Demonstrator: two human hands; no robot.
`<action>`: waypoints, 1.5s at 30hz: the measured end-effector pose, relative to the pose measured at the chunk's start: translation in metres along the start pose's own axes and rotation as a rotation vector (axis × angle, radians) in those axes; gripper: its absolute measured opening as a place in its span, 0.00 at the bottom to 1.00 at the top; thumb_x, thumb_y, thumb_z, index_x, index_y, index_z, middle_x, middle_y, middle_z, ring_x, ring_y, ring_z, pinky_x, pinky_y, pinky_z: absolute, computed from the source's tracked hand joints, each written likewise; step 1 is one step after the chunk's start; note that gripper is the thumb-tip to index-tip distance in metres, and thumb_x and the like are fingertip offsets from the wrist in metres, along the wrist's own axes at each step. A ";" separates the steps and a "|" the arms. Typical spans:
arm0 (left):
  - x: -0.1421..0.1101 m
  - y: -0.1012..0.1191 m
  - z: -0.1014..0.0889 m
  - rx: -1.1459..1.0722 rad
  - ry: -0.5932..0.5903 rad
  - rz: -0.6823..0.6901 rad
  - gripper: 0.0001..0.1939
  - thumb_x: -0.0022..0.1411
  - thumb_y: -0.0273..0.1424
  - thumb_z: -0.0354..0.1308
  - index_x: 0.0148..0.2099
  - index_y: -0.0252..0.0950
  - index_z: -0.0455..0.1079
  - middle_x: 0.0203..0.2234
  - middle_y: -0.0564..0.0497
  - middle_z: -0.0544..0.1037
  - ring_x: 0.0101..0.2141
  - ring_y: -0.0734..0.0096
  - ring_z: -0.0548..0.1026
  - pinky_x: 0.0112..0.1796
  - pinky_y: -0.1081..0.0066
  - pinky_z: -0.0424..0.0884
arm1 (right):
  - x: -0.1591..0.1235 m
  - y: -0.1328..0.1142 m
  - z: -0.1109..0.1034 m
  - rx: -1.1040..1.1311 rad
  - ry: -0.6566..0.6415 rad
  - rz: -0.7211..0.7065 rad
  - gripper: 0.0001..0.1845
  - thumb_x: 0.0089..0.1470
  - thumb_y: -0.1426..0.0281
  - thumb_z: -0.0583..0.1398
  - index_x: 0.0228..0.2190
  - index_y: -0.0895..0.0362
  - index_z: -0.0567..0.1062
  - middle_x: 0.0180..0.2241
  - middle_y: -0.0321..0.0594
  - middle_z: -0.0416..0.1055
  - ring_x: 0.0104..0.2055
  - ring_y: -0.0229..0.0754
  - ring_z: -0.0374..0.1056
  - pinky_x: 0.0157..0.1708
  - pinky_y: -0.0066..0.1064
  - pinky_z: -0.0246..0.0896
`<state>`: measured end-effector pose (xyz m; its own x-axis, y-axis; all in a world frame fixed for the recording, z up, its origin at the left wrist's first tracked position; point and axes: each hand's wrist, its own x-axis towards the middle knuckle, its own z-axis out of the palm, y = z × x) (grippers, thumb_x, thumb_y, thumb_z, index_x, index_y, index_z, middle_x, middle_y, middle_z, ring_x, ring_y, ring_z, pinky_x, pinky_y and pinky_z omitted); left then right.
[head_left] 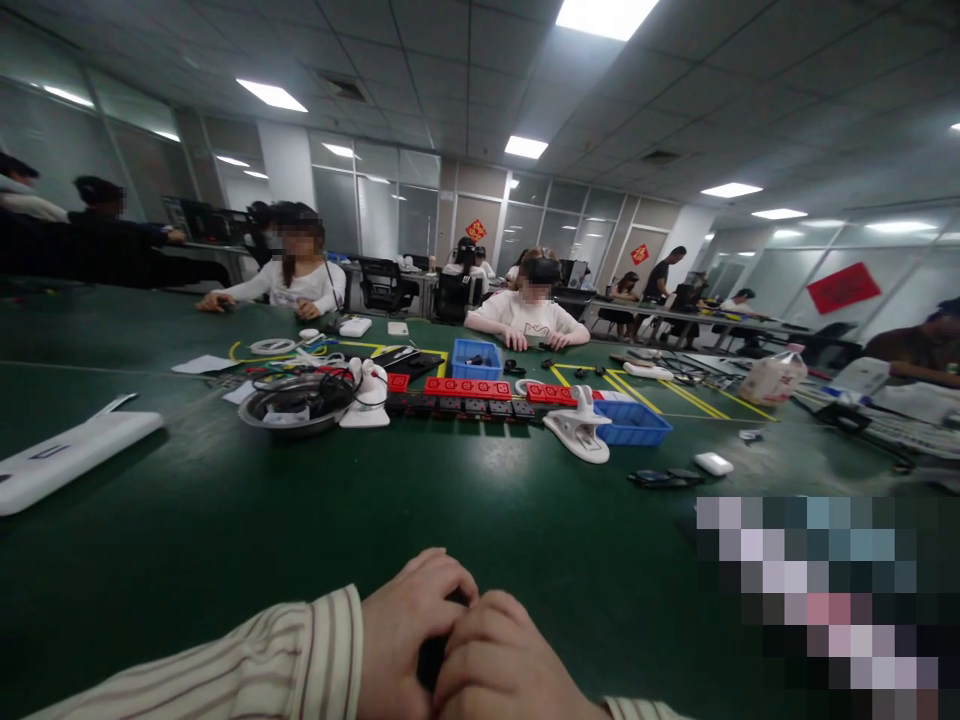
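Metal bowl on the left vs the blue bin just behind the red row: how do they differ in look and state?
Shape: the metal bowl is round; the blue bin is rectangular.
Finish: the metal bowl is shiny grey; the blue bin is matte blue.
Fill: the metal bowl is heaped with black cables; the blue bin holds a few small dark items.
Shared: both are open-topped and sit on the green table.

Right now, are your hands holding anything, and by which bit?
I can't tell: left hand and right hand are together, and the dark patch between them could be a thing or shadow.
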<state>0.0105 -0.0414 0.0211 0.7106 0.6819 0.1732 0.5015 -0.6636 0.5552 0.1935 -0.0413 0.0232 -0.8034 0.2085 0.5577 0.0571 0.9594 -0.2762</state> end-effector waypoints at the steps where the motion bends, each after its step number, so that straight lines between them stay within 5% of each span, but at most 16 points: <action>1: 0.000 -0.001 0.000 -0.005 -0.004 0.007 0.18 0.41 0.41 0.63 0.37 0.42 0.72 0.37 0.51 0.70 0.39 0.58 0.70 0.53 0.47 0.55 | -0.001 0.001 0.001 0.010 -0.026 -0.014 0.16 0.67 0.63 0.45 0.36 0.51 0.70 0.34 0.32 0.74 0.38 0.35 0.69 0.47 0.34 0.58; 5: -0.002 -0.002 0.000 -0.054 -0.024 0.000 0.23 0.41 0.41 0.63 0.42 0.43 0.70 0.40 0.50 0.71 0.42 0.56 0.70 0.56 0.44 0.48 | -0.001 0.004 0.001 0.039 -0.011 -0.026 0.16 0.67 0.64 0.44 0.40 0.49 0.70 0.37 0.31 0.75 0.42 0.35 0.70 0.53 0.35 0.55; 8: -0.002 0.001 -0.002 -0.108 -0.009 -0.021 0.28 0.43 0.44 0.62 0.47 0.41 0.66 0.44 0.48 0.71 0.46 0.54 0.69 0.58 0.45 0.44 | 0.001 0.003 -0.002 0.037 0.115 0.003 0.15 0.66 0.61 0.45 0.43 0.50 0.67 0.37 0.35 0.74 0.43 0.39 0.68 0.51 0.36 0.57; 12: -0.004 0.012 0.002 -0.022 0.084 -0.090 0.32 0.41 0.47 0.64 0.46 0.37 0.64 0.42 0.46 0.71 0.44 0.53 0.70 0.58 0.43 0.42 | 0.003 -0.003 -0.009 0.113 0.263 0.243 0.28 0.58 0.45 0.45 0.39 0.55 0.65 0.34 0.40 0.68 0.36 0.41 0.65 0.38 0.33 0.61; 15: -0.007 0.022 0.011 0.087 0.165 -0.149 0.33 0.41 0.43 0.68 0.48 0.36 0.62 0.42 0.45 0.71 0.44 0.53 0.69 0.58 0.43 0.43 | 0.003 -0.008 -0.008 0.150 0.247 0.410 0.33 0.55 0.40 0.43 0.35 0.57 0.65 0.32 0.40 0.65 0.33 0.41 0.62 0.34 0.33 0.59; 21: -0.008 0.026 0.013 0.128 0.147 -0.201 0.22 0.39 0.41 0.67 0.34 0.37 0.65 0.33 0.50 0.70 0.38 0.59 0.70 0.57 0.44 0.45 | 0.003 -0.014 0.000 -0.032 0.150 0.441 0.34 0.51 0.38 0.46 0.28 0.57 0.65 0.29 0.40 0.65 0.31 0.42 0.60 0.31 0.33 0.56; 28: 0.000 0.010 0.001 -0.048 -0.011 -0.090 0.27 0.32 0.37 0.67 0.40 0.41 0.70 0.36 0.53 0.71 0.39 0.59 0.70 0.56 0.47 0.50 | 0.001 -0.009 0.005 -0.063 0.051 0.025 0.15 0.65 0.63 0.45 0.34 0.56 0.67 0.36 0.35 0.72 0.42 0.37 0.65 0.47 0.34 0.54; 31: -0.001 0.006 0.003 -0.030 -0.030 -0.045 0.24 0.37 0.41 0.64 0.40 0.41 0.70 0.37 0.52 0.71 0.40 0.57 0.70 0.56 0.47 0.50 | -0.003 -0.001 0.014 -0.104 -0.012 -0.085 0.10 0.66 0.67 0.48 0.35 0.54 0.68 0.38 0.31 0.74 0.48 0.35 0.64 0.57 0.33 0.44; 34: -0.005 0.003 0.007 0.031 -0.029 -0.041 0.29 0.39 0.43 0.64 0.47 0.43 0.67 0.41 0.51 0.71 0.44 0.56 0.69 0.57 0.47 0.49 | -0.003 0.002 0.016 -0.099 0.063 -0.160 0.06 0.64 0.66 0.50 0.39 0.52 0.66 0.40 0.28 0.73 0.52 0.36 0.61 0.60 0.33 0.41; 38: -0.008 0.005 0.010 0.047 0.032 -0.044 0.40 0.39 0.48 0.64 0.55 0.43 0.60 0.48 0.48 0.69 0.49 0.53 0.67 0.58 0.44 0.43 | 0.003 -0.008 0.002 -0.009 0.231 -0.020 0.17 0.64 0.57 0.46 0.43 0.56 0.64 0.41 0.38 0.71 0.48 0.38 0.63 0.54 0.33 0.51; 45: -0.006 0.024 0.011 0.193 0.158 -0.068 0.26 0.41 0.46 0.64 0.40 0.38 0.65 0.34 0.50 0.72 0.38 0.58 0.71 0.56 0.37 0.41 | 0.001 -0.014 0.007 -0.027 0.266 0.292 0.37 0.50 0.37 0.45 0.36 0.58 0.65 0.34 0.41 0.67 0.34 0.42 0.63 0.35 0.34 0.57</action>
<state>0.0236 -0.0650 0.0247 0.5940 0.7564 0.2739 0.6409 -0.6507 0.4072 0.1881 -0.0557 0.0219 -0.5693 0.5119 0.6433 0.2792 0.8564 -0.4343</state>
